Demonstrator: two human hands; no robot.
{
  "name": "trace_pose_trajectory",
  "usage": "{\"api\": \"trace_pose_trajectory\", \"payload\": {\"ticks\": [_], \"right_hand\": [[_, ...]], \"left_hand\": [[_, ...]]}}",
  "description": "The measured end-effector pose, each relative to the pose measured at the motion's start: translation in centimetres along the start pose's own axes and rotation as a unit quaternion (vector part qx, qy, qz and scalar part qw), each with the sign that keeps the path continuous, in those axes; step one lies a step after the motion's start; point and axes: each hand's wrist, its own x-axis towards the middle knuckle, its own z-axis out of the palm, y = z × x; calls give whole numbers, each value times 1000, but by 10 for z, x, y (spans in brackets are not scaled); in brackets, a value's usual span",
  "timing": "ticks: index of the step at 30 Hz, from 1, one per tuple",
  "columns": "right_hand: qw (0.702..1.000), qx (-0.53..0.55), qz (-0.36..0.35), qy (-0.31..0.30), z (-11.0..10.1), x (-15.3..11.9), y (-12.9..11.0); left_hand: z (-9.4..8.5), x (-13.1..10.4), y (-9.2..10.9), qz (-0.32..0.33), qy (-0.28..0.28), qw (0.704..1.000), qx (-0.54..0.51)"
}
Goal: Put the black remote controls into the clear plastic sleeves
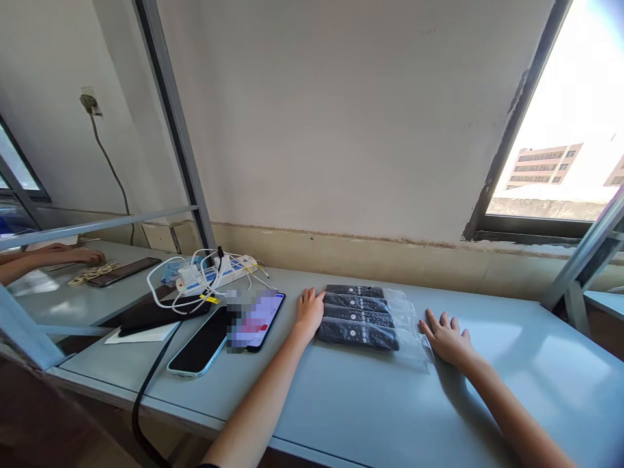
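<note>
Several dark folded items [358, 318] with small white print lie in a row inside a clear plastic bag [409, 331] on the grey-blue table [336, 396]. What kind of items they are, I cannot tell. My left hand [311, 309] rests at the bag's left end, its fingers stretched out and touching the side of the dark items. On the other side, my right hand [447, 338] lies with fingers spread, palm down on the table, its thumb at the loose clear end of the bag. Neither hand grips anything.
To the left lie a lit phone [266, 318] and a dark-screened phone [202, 344]. Behind them sits a power strip [229, 270] with tangled white cables. A black cable [146, 390] hangs over the front edge. Another person's hand [88, 255] is at the far left, beyond a metal frame [180, 123].
</note>
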Motion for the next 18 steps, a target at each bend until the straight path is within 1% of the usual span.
{"api": "trace_pose_trajectory", "payload": {"ticks": [3,5,8,10,13,16,18], "right_hand": [[1000,-9,-11,2,-1,-1,1],[999,-18,-27,4,0,-1,3],[998,-22,-55,16,6,2,9],[997,-16,-68,28,11,6,13],[997,-4,-65,36,17,9,17],[997,-6,-65,39,17,10,18],[996,-13,-73,42,15,9,18]], "left_hand": [[-5,-2,2,-8,11,1000,-12],[-12,-2,2,-19,30,999,-21],[-25,-2,-1,-65,75,995,-25],[-35,-2,-6,-113,105,988,-20],[-46,-3,-16,-215,135,967,-32],[-51,-5,-27,-321,126,936,-71],[-52,-5,-35,-358,112,923,-85]]}}
